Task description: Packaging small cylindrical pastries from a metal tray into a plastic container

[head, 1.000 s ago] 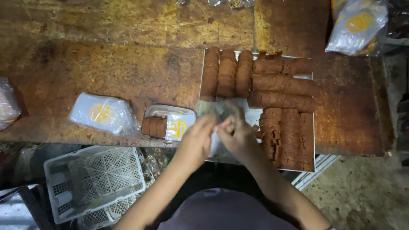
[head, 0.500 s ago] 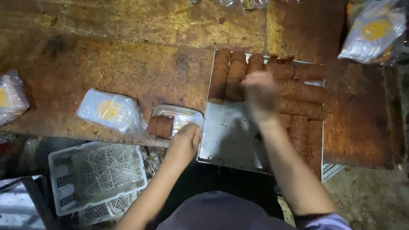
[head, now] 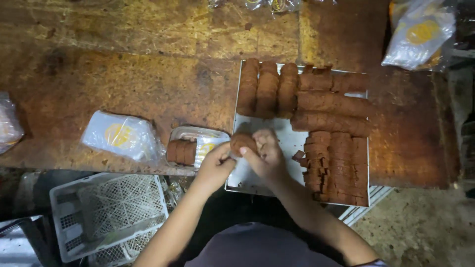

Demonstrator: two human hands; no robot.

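1. Half a second earlier the right hand [head: 267, 155] was reaching up among the brown rolls at the far end of the metal tray [head: 257, 180]; it has now come back to the tray's near-left corner and met the left hand [head: 215, 165], which has lifted from beside the clear plastic container [head: 198, 143].
2. Between them sits a short stack of round brown biscuits [head: 242, 142], raised just above the tray's bare corner. The fingers of both hands close narrowly round it, the left from the side and the right from behind and beneath.
3. This looks like a fresh portion taken off the rolls [head: 331, 104] and being squared up right next to the container, which already holds a few biscuits standing on edge at its left end.
4. Packages: a filled clear bag with a round yellow label [head: 121, 136] lies on the bench [head: 123, 64] left of the container; another such bag [head: 420, 34] sits at the far right corner; part of one more shows at the left edge [head: 7, 123].
5. A white perforated crate [head: 109, 212] stands below the bench edge on the left.
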